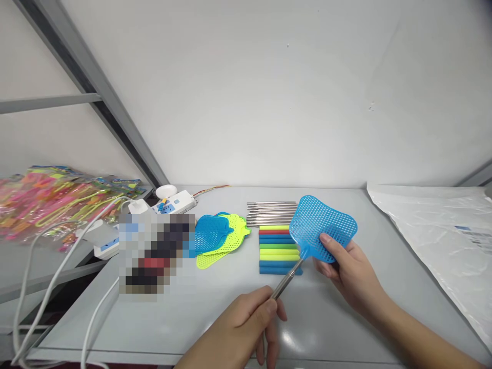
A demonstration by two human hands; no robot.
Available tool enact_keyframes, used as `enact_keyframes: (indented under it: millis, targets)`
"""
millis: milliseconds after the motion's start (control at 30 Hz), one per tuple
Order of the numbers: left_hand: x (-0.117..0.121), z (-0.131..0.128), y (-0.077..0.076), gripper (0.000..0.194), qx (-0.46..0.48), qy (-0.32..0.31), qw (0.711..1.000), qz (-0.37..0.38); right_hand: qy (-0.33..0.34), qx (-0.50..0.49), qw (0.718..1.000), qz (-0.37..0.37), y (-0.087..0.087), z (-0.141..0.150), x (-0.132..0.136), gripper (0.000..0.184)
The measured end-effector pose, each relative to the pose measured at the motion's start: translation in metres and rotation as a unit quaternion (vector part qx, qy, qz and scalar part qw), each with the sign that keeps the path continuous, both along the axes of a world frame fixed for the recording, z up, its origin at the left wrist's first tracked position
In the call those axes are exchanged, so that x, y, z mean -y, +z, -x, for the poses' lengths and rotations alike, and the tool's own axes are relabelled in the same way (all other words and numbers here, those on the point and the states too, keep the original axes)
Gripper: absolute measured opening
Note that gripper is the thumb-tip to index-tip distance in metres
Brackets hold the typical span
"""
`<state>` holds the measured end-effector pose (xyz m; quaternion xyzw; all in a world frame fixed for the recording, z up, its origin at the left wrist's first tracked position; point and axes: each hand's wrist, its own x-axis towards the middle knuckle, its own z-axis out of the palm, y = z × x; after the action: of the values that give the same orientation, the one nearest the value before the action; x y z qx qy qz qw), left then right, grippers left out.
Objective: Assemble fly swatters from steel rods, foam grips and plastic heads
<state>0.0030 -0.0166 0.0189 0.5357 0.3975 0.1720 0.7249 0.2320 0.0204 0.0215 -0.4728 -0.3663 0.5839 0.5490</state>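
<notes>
My right hand (349,269) pinches the blue mesh head of a fly swatter (313,220), thumb on its face. Its metal telescopic rod (286,282) joins the neck of the head and slants down to my left hand (253,320), which is closed around it between thumb and fingers. Behind the swatter lies a row of coloured handle sleeves (279,252) in blue, yellow, green and red. Beyond them several bare metal rods (271,211) lie side by side. Left of these, blue swatter heads (211,233) overlap yellow-green ones (234,236).
A pixelated patch (157,256) hides part of the grey table (215,312). Power strips (177,202) with white cables (49,287) sit at the left, near bagged colourful goods (57,200). A white plastic sheet (430,230) covers the right side.
</notes>
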Motion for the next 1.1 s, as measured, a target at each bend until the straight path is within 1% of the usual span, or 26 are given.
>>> enact_keyframes:
  millis: [133, 267, 333, 467, 567, 733, 867, 967, 1033, 1100]
  targets:
    - [-0.001, 0.000, 0.001, 0.042, -0.015, -0.006, 1.000, -0.006, 0.017, 0.023, 1.000, -0.005, 0.000, 0.002, 0.002, 0.039]
    - [0.001, 0.002, 0.004, 0.043, -0.040, 0.002, 0.999, -0.015, 0.081, 0.061, 0.994, -0.029, 0.000, 0.003, 0.004, 0.044]
    - [0.002, 0.002, 0.005, 0.045, -0.049, 0.011, 0.999, -0.016, 0.098, 0.075, 0.992, -0.034, 0.001, 0.003, 0.004, 0.044]
    - [0.004, 0.001, 0.007, 0.050, -0.068, 0.040, 0.997, -0.025, 0.083, 0.068, 0.994, -0.017, 0.002, 0.005, 0.004, 0.040]
    - [0.004, -0.002, 0.008, 0.054, -0.085, 0.041, 0.995, -0.021, 0.080, 0.044, 0.996, 0.000, 0.002, 0.006, 0.003, 0.038]
    - [0.001, -0.006, 0.009, 0.052, -0.089, 0.040, 0.995, -0.019, 0.077, 0.052, 0.996, 0.014, -0.001, 0.004, -0.002, 0.034]
    - [-0.001, -0.009, 0.007, 0.048, -0.044, 0.031, 0.999, 0.004, 0.105, 0.046, 0.993, 0.005, 0.000, -0.002, -0.007, 0.040]
    - [-0.004, -0.015, 0.006, 0.041, 0.045, 0.019, 0.998, 0.049, 0.132, 0.034, 0.990, -0.018, 0.000, -0.003, -0.007, 0.049]
    - [-0.008, -0.023, 0.007, 0.036, 0.114, 0.019, 0.989, 0.091, 0.150, 0.038, 0.988, -0.006, -0.001, 0.000, -0.004, 0.047]
    - [-0.013, -0.032, 0.008, 0.033, 0.164, 0.022, 0.979, 0.120, 0.183, 0.045, 0.982, 0.018, -0.003, 0.003, 0.001, 0.043]
